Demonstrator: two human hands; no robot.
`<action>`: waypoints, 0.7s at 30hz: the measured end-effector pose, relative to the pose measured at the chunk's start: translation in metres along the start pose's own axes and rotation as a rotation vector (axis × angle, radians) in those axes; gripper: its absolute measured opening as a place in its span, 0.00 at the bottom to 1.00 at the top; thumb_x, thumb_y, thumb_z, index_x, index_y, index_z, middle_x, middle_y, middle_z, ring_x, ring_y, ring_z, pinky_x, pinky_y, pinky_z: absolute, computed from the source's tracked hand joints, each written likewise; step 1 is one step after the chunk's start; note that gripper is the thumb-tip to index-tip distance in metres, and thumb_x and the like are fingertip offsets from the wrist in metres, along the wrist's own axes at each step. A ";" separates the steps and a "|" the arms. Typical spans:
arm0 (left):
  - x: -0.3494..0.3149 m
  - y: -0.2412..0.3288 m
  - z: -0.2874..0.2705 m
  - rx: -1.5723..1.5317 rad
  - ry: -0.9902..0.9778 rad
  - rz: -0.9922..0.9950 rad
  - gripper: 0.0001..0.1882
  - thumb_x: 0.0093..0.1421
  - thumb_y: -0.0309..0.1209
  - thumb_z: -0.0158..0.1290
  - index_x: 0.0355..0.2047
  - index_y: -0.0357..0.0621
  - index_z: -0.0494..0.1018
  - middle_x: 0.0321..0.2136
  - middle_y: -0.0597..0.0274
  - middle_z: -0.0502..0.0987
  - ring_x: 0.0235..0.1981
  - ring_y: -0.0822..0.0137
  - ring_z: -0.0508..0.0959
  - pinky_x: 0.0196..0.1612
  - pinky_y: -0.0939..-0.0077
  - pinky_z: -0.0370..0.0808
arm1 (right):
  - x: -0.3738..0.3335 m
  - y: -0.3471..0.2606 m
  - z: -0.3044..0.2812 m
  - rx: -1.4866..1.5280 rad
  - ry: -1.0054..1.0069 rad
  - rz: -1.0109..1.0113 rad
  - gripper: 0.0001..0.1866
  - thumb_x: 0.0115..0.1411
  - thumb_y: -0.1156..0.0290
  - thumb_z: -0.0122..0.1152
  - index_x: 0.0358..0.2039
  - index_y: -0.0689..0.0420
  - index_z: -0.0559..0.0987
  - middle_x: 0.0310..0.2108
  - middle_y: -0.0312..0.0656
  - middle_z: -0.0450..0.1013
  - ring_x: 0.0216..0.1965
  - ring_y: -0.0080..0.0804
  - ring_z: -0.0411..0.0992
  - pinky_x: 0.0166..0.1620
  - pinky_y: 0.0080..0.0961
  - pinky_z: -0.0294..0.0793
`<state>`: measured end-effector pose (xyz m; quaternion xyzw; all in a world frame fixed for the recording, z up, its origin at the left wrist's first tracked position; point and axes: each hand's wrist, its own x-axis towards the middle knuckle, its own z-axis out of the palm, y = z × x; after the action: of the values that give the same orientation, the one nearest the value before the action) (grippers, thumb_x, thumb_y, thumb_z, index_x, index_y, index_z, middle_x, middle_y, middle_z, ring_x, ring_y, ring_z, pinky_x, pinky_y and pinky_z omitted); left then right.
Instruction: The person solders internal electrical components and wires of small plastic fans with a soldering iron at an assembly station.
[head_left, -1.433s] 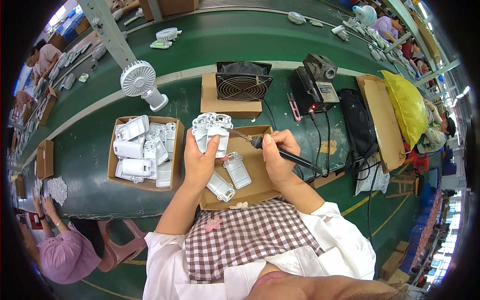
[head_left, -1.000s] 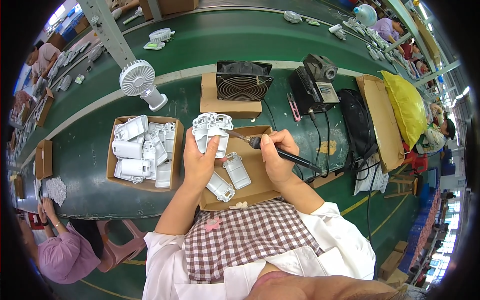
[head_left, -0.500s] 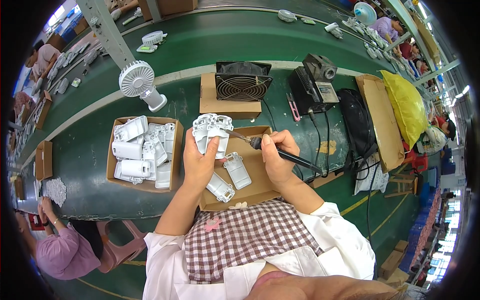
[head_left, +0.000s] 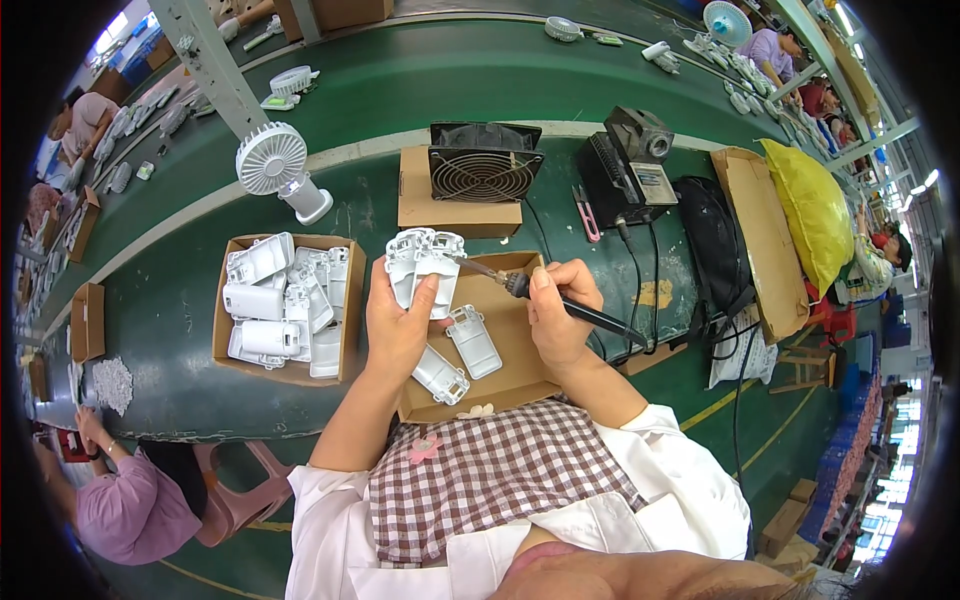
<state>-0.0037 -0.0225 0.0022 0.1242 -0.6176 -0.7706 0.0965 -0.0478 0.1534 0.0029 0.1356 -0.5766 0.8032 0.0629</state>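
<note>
My left hand point(head_left: 402, 322) grips white plastic housings point(head_left: 424, 268), apparently two side by side, thumb across their front. In my right hand point(head_left: 560, 312) is a soldering iron point(head_left: 518, 284), held like a pen, its black handle slanting down to the right. The metal tip points left and reaches the right edge of the housings; whether it touches them I cannot tell. Below my hands, two white plastic shells point(head_left: 474, 342) lie in a shallow cardboard box point(head_left: 520, 388). To the left, a second cardboard box point(head_left: 352, 318) is heaped with several similar white shells point(head_left: 262, 301).
A black metal-grilled fan point(head_left: 486, 172) rests on a carton behind my hands. Right of it are pink-handled tweezers point(head_left: 586, 214) and a black soldering station point(head_left: 630, 172). A small white fan point(head_left: 284, 170) stands at left. Beyond runs a green conveyor belt point(head_left: 430, 70); a co-worker point(head_left: 138, 500) sits at lower left.
My right hand has shifted slightly to the right with the soldering iron, its tip drawing back a little. My left hand stays in place. Items on the belt have slid slightly left.
</note>
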 end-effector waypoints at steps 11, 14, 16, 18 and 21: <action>0.000 -0.005 0.000 0.056 0.009 0.013 0.17 0.61 0.30 0.51 0.47 0.39 0.61 0.38 0.59 0.73 0.31 0.74 0.76 0.24 0.80 0.80 | 0.002 0.001 0.000 -0.082 -0.028 -0.002 0.09 0.58 0.78 0.57 0.23 0.59 0.68 0.22 0.33 0.68 0.22 0.12 0.61 0.26 0.14 0.61; 0.000 -0.006 0.000 0.070 0.015 0.017 0.16 0.61 0.29 0.51 0.47 0.39 0.61 0.37 0.59 0.73 0.31 0.73 0.76 0.24 0.80 0.80 | 0.002 -0.001 0.002 -0.087 -0.021 0.016 0.09 0.58 0.78 0.57 0.23 0.59 0.68 0.21 0.33 0.68 0.22 0.12 0.61 0.26 0.14 0.61; 0.000 -0.006 0.000 0.078 0.018 0.018 0.16 0.61 0.29 0.51 0.47 0.39 0.61 0.37 0.59 0.73 0.31 0.73 0.76 0.24 0.80 0.80 | 0.002 -0.001 0.002 -0.088 -0.025 0.015 0.09 0.58 0.78 0.58 0.23 0.59 0.68 0.21 0.32 0.68 0.22 0.12 0.61 0.25 0.14 0.61; 0.000 -0.005 0.001 0.090 0.026 0.010 0.16 0.61 0.29 0.51 0.47 0.39 0.61 0.38 0.60 0.73 0.32 0.73 0.76 0.24 0.80 0.80 | 0.003 -0.001 0.002 -0.089 -0.029 0.014 0.09 0.58 0.78 0.58 0.23 0.59 0.68 0.21 0.32 0.68 0.22 0.12 0.61 0.25 0.14 0.61; 0.000 -0.003 0.001 0.096 0.019 0.018 0.16 0.61 0.29 0.51 0.47 0.39 0.61 0.38 0.60 0.73 0.31 0.73 0.76 0.24 0.80 0.80 | 0.003 -0.002 0.002 -0.095 -0.033 0.016 0.09 0.58 0.78 0.58 0.23 0.59 0.68 0.21 0.32 0.68 0.22 0.12 0.61 0.25 0.13 0.61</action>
<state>-0.0036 -0.0207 -0.0009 0.1306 -0.6542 -0.7378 0.1031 -0.0496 0.1516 0.0060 0.1411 -0.6161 0.7731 0.0533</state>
